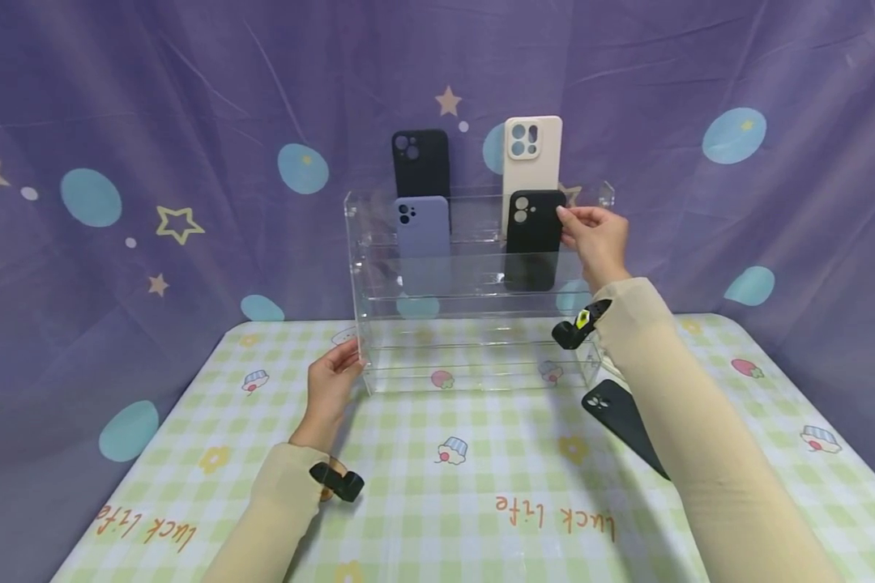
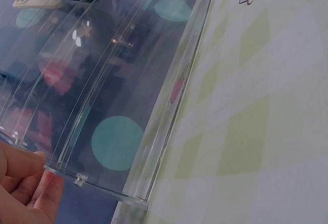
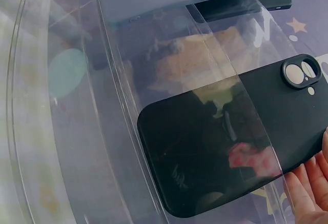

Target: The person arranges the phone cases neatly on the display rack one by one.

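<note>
1. my right grip (image 1: pixel 598 239) is pinching the right edge of a black phone case (image 1: pixel 535 243), thumb and fingers meeting near its upper corner.
2. that black phone case stands nearly upright on the second tier from the top of a clear acrylic display rack (image 1: pixel 481 354), toward the rack's right end; its camera cutouts are at the top, and its lower part sits behind the tier's transparent front panel (image 3: pixel 215 152).
3. my left grip (image 1: pixel 331 380) is pinching the rack's left side panel (image 1: pixel 356 291) low down, thumb and fingers at its edge.
4. directly behind the case i hold, a white phone case (image 1: pixel 532 162) stands on the top tier, partly hidden by mine.
5. toward the left of the second tier stands a lavender phone case (image 1: pixel 423 235), well apart from mine; a second black case (image 1: pixel 421 172) rises behind it on the top tier.
6. a dark phone case (image 1: pixel 622 417) lies on the counter (image 1: pixel 408 502) by the rack's right end, partly covered by my cream right sleeve (image 1: pixel 707 421).
7. the counter wears a green-and-white checked cloth (image 1: pixel 211 502); behind the rack hangs a purple curtain (image 1: pixel 211 97) with stars and blue ovals.
</note>
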The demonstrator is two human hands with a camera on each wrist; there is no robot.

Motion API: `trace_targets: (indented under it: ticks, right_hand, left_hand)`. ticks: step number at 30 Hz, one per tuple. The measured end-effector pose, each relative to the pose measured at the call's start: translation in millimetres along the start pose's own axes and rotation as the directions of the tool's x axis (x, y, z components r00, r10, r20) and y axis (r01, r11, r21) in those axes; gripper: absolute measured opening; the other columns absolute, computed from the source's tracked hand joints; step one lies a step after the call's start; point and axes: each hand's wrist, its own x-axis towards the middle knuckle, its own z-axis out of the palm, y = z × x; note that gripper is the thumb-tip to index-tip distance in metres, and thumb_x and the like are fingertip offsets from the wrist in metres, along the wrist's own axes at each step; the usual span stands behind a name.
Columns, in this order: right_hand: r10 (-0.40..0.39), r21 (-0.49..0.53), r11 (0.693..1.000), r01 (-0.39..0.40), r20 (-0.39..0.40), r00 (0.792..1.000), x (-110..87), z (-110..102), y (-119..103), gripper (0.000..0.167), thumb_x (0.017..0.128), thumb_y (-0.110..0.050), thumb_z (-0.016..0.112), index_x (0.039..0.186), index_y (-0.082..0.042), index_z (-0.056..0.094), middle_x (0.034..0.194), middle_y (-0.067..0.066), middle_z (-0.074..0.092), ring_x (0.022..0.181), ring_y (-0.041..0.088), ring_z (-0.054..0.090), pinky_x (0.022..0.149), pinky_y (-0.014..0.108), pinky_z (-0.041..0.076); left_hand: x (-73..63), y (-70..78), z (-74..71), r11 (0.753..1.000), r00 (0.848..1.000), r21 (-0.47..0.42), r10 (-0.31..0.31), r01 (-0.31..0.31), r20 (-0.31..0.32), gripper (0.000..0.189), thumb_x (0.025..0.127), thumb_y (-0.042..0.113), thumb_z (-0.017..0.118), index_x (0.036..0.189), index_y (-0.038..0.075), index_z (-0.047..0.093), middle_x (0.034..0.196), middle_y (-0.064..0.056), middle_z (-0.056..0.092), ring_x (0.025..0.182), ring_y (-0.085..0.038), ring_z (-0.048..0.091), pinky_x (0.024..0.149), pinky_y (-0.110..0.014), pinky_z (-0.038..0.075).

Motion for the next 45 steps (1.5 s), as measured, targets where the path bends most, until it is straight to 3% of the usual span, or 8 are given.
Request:
trace_targets:
  ticks: [10,13,21,28,35,39,41,45]
  right_hand:
    - [-0.038,0.297,0.954,0.032,0.015,0.999,-6.9,-14,1,0.006,0.080,0.006,0.070,0.080,0.000,0.070,0.069,0.003,0.069,0.064,0.012,0.066,0.061,0.020,0.056]
    - [-0.085,0.306,0.950,0.065,0.055,0.995,-12.1,-24,2,0.007,0.079,0.004,0.071,0.079,-0.003,0.070,0.071,0.003,0.070,0.066,0.012,0.067,0.065,0.021,0.056]
    - [-0.204,0.141,0.975,0.175,0.230,0.952,-33.5,-67,16,0.022,0.081,-0.008,0.074,0.099,0.004,0.068,0.083,0.001,0.072,0.078,0.011,0.068,0.074,0.020,0.055]
    - [-0.161,-0.126,0.969,0.214,0.338,0.927,-59.1,-118,46,0.022,0.085,-0.010,0.069,0.106,-0.001,0.068,0.092,-0.012,0.071,0.087,0.002,0.065,0.077,0.011,0.050]
    - [-0.062,-0.391,0.874,0.289,0.500,0.864,-80.1,-158,82,0.036,0.089,-0.015,0.066,0.118,0.006,0.059,0.105,-0.013,0.068,0.093,-0.002,0.063,0.077,0.012,0.051]
    - [0.002,-0.447,0.834,0.324,0.589,0.808,-85.5,-175,99,0.041,0.090,-0.017,0.065,0.123,0.006,0.056,0.120,0.004,0.064,0.101,-0.006,0.058,0.083,0.011,0.048]
    - [0.041,-0.469,0.819,0.330,0.622,0.782,-86.8,-181,105,0.044,0.090,-0.018,0.065,0.126,0.004,0.053,0.127,0.013,0.058,0.106,-0.008,0.053,0.087,0.010,0.045]
    - [0.119,-0.533,0.773,0.345,0.655,0.746,-86.9,-189,117,0.048,0.091,-0.023,0.064,0.132,-0.002,0.050,0.133,0.016,0.052,0.115,0.007,0.052,0.091,0.011,0.042]
  left_hand:
    - [-1.1,0.6,-1.2,1.000,1.000,-0.005,-0.011,0.011,0.000,0.038,0.085,-0.010,0.059,0.123,-0.008,0.056,0.123,-0.028,0.056,0.090,-0.005,0.060,0.076,-0.010,0.049]
    - [-1.0,0.7,-1.3,1.000,1.000,0.001,-0.006,0.006,0.002,0.038,0.085,-0.010,0.059,0.123,-0.008,0.057,0.123,-0.029,0.056,0.095,-0.012,0.061,0.076,-0.010,0.049]
    - [-0.4,2.1,0.2,1.000,1.000,0.012,-0.010,0.010,0.003,0.037,0.085,-0.010,0.059,0.122,-0.007,0.058,0.122,-0.027,0.058,0.093,-0.009,0.060,0.076,-0.011,0.050]
    - [-0.4,2.5,-0.4,1.000,1.000,0.021,-0.022,0.022,0.003,0.037,0.086,-0.008,0.059,0.122,-0.006,0.058,0.122,-0.026,0.058,0.089,-0.003,0.059,0.075,-0.010,0.050]
    - [-0.2,1.5,-1.6,1.000,1.000,0.020,-0.012,0.012,0.002,0.037,0.085,-0.009,0.059,0.122,-0.006,0.058,0.122,-0.027,0.058,0.095,-0.011,0.061,0.075,-0.011,0.050]
    - [0.5,1.0,-1.6,1.000,1.000,0.013,-0.016,0.016,0.011,0.038,0.086,-0.009,0.059,0.124,-0.006,0.057,0.124,-0.028,0.056,0.105,-0.024,0.058,0.076,-0.011,0.050]
    - [0.5,1.5,-1.5,1.000,1.000,0.007,-0.020,0.019,0.011,0.038,0.086,-0.009,0.059,0.124,-0.006,0.057,0.125,-0.028,0.056,0.102,-0.019,0.060,0.076,-0.011,0.050]
    - [0.2,2.4,-0.8,1.000,1.000,0.001,-0.027,0.027,0.006,0.038,0.085,-0.009,0.059,0.123,-0.007,0.057,0.125,-0.029,0.055,0.100,-0.016,0.061,0.076,-0.010,0.050]
